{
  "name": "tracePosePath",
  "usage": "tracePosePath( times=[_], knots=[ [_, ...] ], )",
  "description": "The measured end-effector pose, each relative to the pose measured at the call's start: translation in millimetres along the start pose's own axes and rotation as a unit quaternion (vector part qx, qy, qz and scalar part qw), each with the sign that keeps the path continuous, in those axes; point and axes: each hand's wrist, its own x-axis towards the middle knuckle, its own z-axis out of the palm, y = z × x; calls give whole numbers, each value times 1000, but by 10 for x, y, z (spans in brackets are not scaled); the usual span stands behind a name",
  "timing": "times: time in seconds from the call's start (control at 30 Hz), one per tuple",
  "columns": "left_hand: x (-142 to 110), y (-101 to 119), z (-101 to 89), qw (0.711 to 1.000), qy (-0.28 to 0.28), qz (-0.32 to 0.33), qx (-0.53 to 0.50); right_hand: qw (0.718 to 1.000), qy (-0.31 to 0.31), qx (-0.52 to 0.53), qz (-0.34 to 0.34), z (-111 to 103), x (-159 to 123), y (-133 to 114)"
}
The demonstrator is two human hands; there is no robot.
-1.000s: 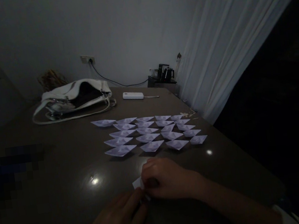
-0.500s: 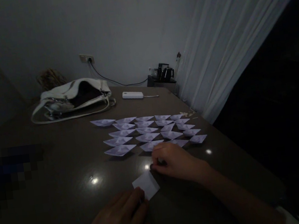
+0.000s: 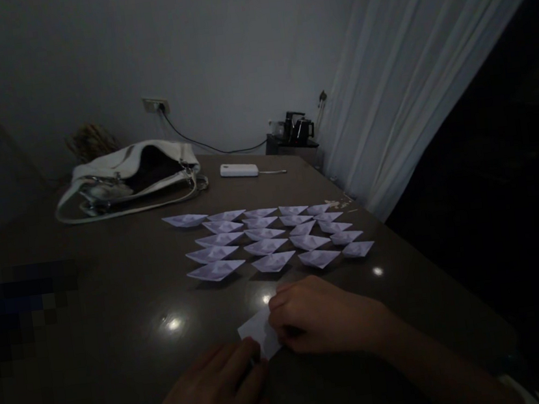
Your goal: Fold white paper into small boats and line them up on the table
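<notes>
A small folded piece of white paper (image 3: 257, 328) lies on the dark table near its front, one corner pointing left. My left hand (image 3: 218, 385) pinches its lower corner between thumb and forefinger. Over the paper's right side is my right hand (image 3: 310, 318), its fingers curled together against the paper and covering that edge. Just beyond my hands, white paper boats (image 3: 273, 262) stand in several rows, all apart from my fingers. How the paper is folded under my right hand is hidden.
A white handbag (image 3: 133, 173) lies open at the back left. Right of it is a white power bank (image 3: 239, 170) with a short strap. A black kettle (image 3: 301, 131) stands beyond the table's far end, and a sheer curtain (image 3: 383, 83) hangs along the right.
My right hand has come down and nearer, from beyond the paper's upper right onto its right side. The front boats it covered now show. My left hand has stayed in place.
</notes>
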Motion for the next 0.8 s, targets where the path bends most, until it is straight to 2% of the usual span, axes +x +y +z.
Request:
tracePosePath(
  times=[0.17,0.27,0.4,0.57,0.7,0.8],
  knots=[
    [-22,3,-13,1000,-15,2,3,1000,2,29,10,9,-24,-38],
    [-21,-5,-5,999,-44,-2,9,996,37,56,58,49,-3,-24],
    [-19,-33,39,998,-53,-18,24,992,88,27,87,139,54,18],
    [-19,-54,11,998,-62,4,15,992,84,-6,89,168,75,9],
    [-7,-46,-24,995,-98,-6,18,992,81,-19,94,140,60,-29],
    [-5,-44,-8,995,-96,-21,0,992,80,-27,98,131,57,-37]
  ],
)
